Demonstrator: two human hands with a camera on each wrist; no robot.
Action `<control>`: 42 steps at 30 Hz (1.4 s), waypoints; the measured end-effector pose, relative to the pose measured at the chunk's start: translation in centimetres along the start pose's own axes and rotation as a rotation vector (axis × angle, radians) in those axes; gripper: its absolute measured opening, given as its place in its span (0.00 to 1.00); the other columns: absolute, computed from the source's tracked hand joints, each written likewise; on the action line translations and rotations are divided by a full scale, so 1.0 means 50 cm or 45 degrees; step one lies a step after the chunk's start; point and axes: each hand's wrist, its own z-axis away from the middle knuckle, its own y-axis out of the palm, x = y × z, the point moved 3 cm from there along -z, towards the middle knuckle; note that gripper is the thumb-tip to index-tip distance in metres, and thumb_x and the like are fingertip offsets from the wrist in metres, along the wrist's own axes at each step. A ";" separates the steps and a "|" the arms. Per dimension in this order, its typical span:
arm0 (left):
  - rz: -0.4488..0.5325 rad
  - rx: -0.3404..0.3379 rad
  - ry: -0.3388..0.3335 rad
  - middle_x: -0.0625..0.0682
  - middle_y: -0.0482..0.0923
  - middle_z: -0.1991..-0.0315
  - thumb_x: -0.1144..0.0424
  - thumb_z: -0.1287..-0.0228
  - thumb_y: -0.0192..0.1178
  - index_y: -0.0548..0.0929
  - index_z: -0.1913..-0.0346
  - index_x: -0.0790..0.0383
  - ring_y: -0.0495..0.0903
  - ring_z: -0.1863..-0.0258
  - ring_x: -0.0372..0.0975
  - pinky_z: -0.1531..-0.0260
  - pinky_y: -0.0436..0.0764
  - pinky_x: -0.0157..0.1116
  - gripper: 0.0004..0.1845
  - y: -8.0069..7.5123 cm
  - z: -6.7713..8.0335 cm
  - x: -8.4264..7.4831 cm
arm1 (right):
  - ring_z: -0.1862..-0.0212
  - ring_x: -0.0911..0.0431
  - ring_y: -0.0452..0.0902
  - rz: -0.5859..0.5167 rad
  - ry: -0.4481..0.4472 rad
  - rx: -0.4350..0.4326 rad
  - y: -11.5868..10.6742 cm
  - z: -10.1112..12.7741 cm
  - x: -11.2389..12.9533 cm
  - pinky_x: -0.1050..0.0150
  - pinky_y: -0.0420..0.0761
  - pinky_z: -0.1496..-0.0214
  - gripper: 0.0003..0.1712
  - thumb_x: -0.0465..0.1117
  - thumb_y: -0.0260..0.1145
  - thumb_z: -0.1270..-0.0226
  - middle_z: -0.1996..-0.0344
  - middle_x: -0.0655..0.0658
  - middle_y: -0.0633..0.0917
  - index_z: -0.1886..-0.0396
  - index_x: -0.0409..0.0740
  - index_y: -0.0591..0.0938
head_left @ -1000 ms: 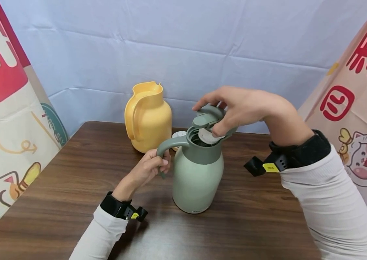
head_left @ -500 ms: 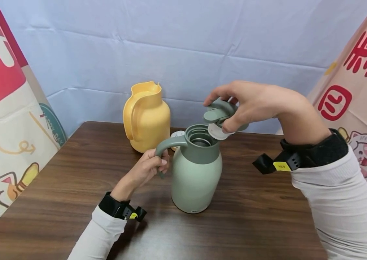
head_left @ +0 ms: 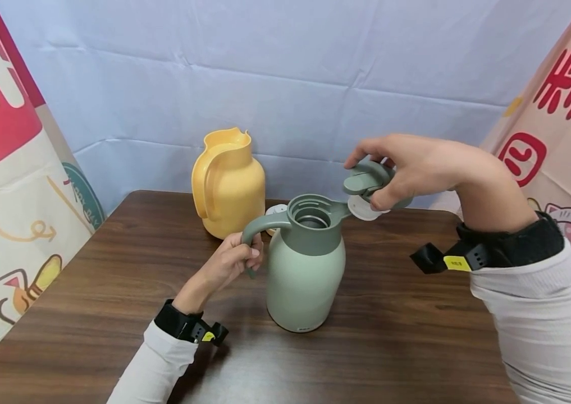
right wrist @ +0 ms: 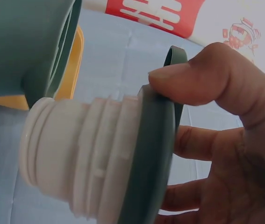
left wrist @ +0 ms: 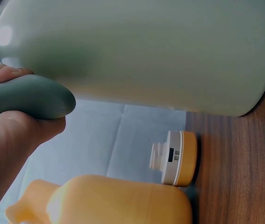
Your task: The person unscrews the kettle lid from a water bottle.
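Observation:
A pale green thermos jug (head_left: 305, 286) stands upright on the table with its mouth uncovered, a steel lining showing inside. My left hand (head_left: 229, 261) grips its dark green handle (head_left: 265, 222); the left wrist view shows the fingers wrapped round the handle (left wrist: 34, 95). To the right of the jug's spout, my right hand (head_left: 416, 165) holds the green lid (head_left: 366, 178) in the air by its rim. In the right wrist view the lid's white threaded plug (right wrist: 76, 149) points toward the jug's mouth, and the thumb presses on the green edge.
Behind and left of the green jug stands a yellow jug (head_left: 234, 191) without a lid. Its white and yellow lid (left wrist: 176, 158) rests on the table close by, partly hidden in the head view. The wooden table (head_left: 113, 292) ends at a pale blue cloth backdrop (head_left: 265, 67).
The right hand has lifted the lid out of the green jug's mouth and carried it to the right. The left hand stays on the handle, and the jug stands almost still.

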 end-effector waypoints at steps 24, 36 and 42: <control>0.014 -0.014 -0.007 0.56 0.56 0.84 0.70 0.43 0.44 0.68 0.73 0.61 0.59 0.79 0.43 0.71 0.62 0.35 0.05 0.003 -0.001 -0.001 | 0.67 0.54 0.69 0.045 0.045 0.152 0.074 0.025 -0.110 0.59 0.69 0.67 0.31 0.42 0.70 0.50 0.69 0.49 0.75 0.44 0.47 0.73; 0.017 -0.001 0.012 0.57 0.56 0.84 0.71 0.43 0.43 0.68 0.73 0.61 0.59 0.80 0.44 0.71 0.62 0.35 0.05 0.005 -0.002 0.003 | 0.72 0.57 0.69 0.041 -0.040 0.138 0.154 0.024 -0.118 0.62 0.70 0.72 0.33 0.42 0.71 0.60 0.73 0.53 0.76 0.47 0.47 0.77; 0.014 -0.013 0.005 0.56 0.56 0.83 0.71 0.43 0.44 0.68 0.73 0.62 0.58 0.79 0.44 0.71 0.62 0.35 0.05 0.003 -0.001 0.002 | 0.73 0.58 0.68 0.050 -0.055 0.131 0.186 0.027 -0.126 0.63 0.70 0.73 0.31 0.42 0.72 0.62 0.74 0.54 0.75 0.51 0.47 0.78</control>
